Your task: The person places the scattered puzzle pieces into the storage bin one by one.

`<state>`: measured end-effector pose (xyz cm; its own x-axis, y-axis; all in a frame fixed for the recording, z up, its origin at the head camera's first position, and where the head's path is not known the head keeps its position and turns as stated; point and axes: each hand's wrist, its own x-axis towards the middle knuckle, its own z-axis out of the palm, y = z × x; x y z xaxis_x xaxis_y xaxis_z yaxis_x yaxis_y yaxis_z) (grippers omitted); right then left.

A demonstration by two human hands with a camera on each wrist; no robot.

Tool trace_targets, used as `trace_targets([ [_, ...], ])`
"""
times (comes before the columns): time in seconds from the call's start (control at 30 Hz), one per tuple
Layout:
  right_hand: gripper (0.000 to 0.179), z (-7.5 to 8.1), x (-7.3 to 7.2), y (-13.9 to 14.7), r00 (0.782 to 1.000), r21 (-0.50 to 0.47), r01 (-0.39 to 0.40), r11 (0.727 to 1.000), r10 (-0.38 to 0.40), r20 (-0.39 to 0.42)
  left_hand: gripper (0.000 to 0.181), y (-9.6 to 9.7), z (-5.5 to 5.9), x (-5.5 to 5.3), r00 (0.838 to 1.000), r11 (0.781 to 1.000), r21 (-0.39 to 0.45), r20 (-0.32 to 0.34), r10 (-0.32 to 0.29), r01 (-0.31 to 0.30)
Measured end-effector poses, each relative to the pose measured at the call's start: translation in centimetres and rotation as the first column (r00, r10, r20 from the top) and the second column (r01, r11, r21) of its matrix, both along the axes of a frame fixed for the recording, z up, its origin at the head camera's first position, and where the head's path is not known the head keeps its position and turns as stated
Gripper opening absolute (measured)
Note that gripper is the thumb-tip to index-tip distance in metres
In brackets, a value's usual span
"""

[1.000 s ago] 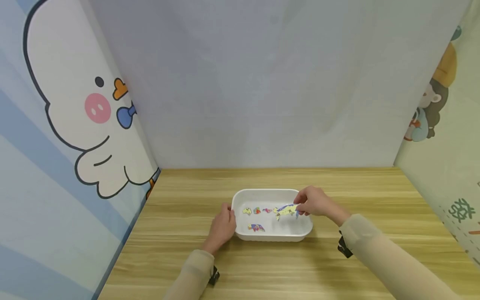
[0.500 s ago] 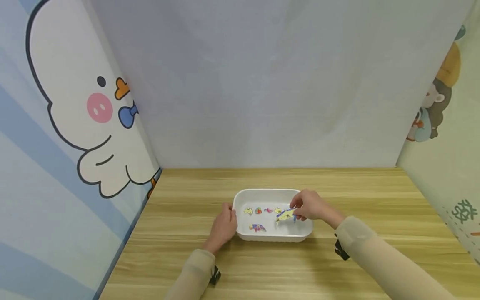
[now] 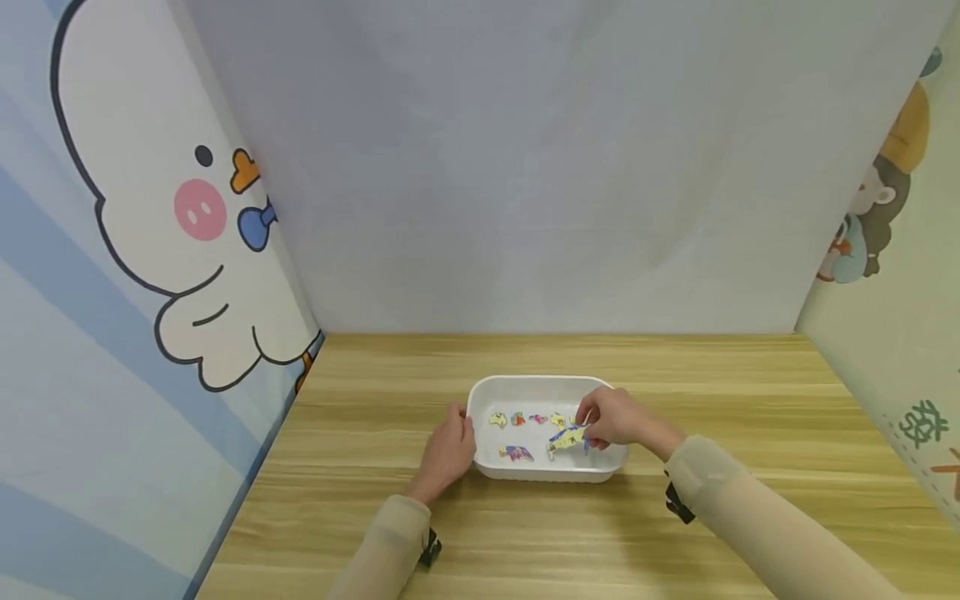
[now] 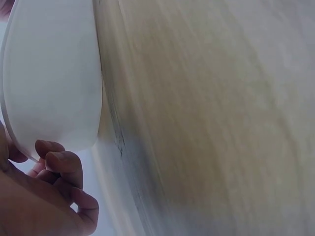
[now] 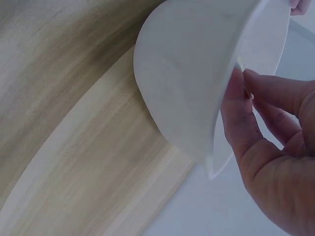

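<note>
A white plastic tray sits on the wooden table. My left hand holds its left end, fingers curled at the rim. Over the tray's right half, my right hand pinches a flat, irregular yellow cutout with blue edges, tilted above the tray floor. In the right wrist view only a sliver of that cutout shows between thumb and finger. Behind it lie a row of small pieces: a yellow one, a red-green one, a pink one and another yellow one. A purple-red piece lies at front left.
The wooden table extends around the tray on all sides. A plain pale curtain hangs behind its far edge. Printed cartoon walls stand at the left and right. Both wrists wear black straps.
My right hand has shifted slightly left and toward the front, tilting and lowering the yellow-blue cutout. A small yellow piece behind it has come into sight. My left hand stays on the tray's end.
</note>
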<state>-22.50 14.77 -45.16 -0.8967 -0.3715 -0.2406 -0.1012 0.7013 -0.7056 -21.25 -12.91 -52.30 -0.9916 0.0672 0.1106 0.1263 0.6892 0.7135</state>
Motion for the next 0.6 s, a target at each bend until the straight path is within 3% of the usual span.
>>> trace_targets([
  [0.37,0.012,-0.7,0.4,-0.7,0.999,0.120,-0.021,0.993,0.026,-0.041,0.020,-0.2,0.1,-0.1,1.000,0.999,-0.041,0.002,-0.010,0.010],
  [0.6,0.010,-1.4,0.3,-1.0,0.999,0.154,0.008,0.988,0.000,-0.053,0.020,-0.1,-0.1,-0.2,1.000,0.999,-0.052,-0.012,-0.009,0.008],
])
